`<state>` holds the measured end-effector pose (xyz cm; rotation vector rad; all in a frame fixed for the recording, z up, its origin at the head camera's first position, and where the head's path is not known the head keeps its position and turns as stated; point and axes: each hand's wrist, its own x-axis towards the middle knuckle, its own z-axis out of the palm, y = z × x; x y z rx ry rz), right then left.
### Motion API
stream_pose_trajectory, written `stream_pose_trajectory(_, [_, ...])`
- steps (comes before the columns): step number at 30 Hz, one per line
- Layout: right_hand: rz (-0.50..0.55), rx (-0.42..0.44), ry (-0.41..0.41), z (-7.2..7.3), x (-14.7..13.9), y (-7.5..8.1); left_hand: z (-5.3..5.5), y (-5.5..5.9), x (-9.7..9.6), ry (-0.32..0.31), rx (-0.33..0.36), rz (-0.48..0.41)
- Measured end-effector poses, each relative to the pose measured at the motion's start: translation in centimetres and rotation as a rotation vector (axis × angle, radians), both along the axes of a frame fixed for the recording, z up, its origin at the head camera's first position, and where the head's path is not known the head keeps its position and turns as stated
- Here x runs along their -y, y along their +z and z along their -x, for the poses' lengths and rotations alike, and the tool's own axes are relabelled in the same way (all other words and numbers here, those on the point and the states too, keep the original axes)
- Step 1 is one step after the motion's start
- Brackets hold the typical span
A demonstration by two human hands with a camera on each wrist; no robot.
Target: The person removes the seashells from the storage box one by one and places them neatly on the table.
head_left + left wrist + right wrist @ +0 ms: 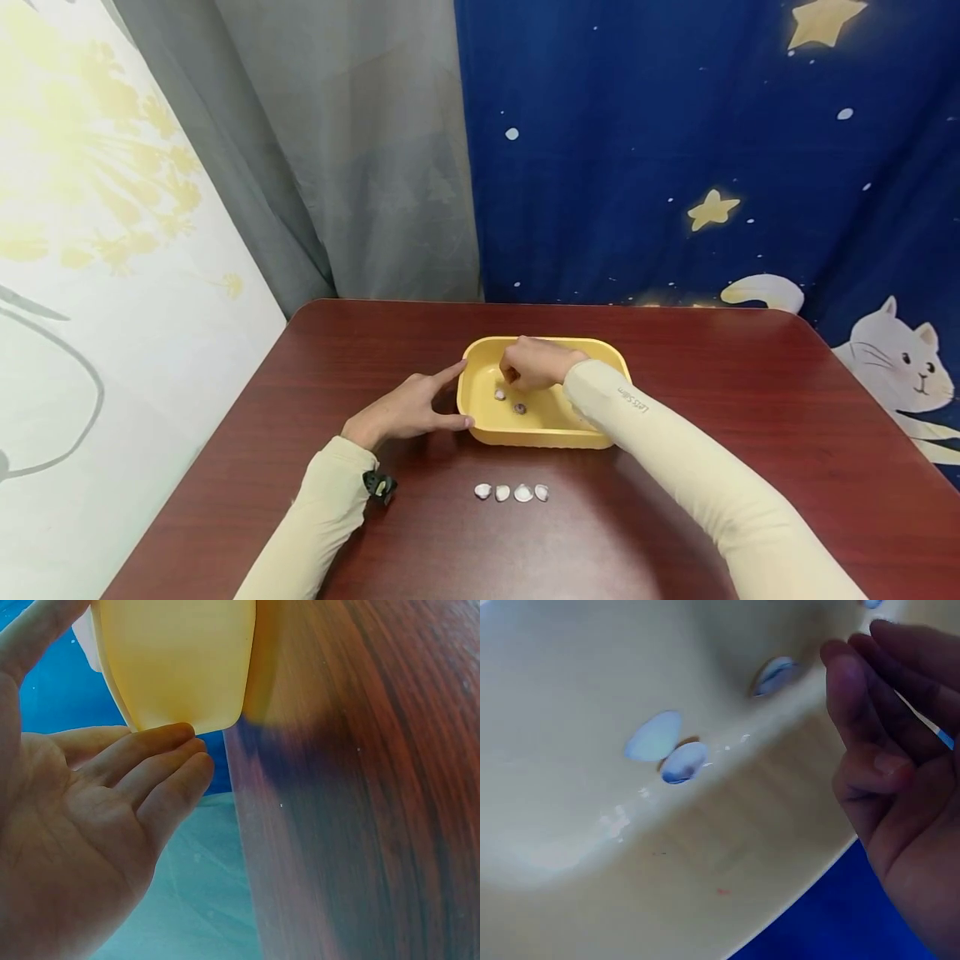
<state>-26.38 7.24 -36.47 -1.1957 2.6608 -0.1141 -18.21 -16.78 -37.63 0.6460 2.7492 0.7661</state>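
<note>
A yellow plastic basin point(495, 437) stands on the table. My left hand point(405, 408) rests at its left end, thumb and index finger stretched out to the rim; the other fingers extend beside the wall in the left wrist view. My right hand point(542, 363) reaches inside with bent fingers point(847, 682) close over the basin's inner surface; I cannot tell whether the fingertips pinch anything. Small seashells lie in the basin, among them a pale shell point(654, 736), a purple-tinged shell point(684, 763) touching it, and a striped shell point(775, 675) nearer the right fingers.
Several white seashells point(523, 492) lie in a row on the dark red wooden table point(675, 350), in front of the basin. Behind the table hang a grey curtain point(375, 150) and a blue star-patterned curtain point(600, 208). A white patterned panel point(112, 350) stands at the left.
</note>
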Motion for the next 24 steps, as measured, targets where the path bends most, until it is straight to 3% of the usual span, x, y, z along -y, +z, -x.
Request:
stream_pose_trajectory(5, [-0.037,0.046,0.016,-0.67,0.37,0.25,-0.05,0.04,0.16,0.002,-0.003,-0.002])
stream_pose_trajectory(15, [-0.062,-0.027,0.053,-1.1,0.53,-0.6,0.14,0.02,0.14,-0.017,-0.003,-0.003])
stream_pose_trajectory(24, [-0.051,-0.028,0.05,-1.01,0.36,-0.69,0.02,0.04,0.23,-0.016,0.002,-0.005])
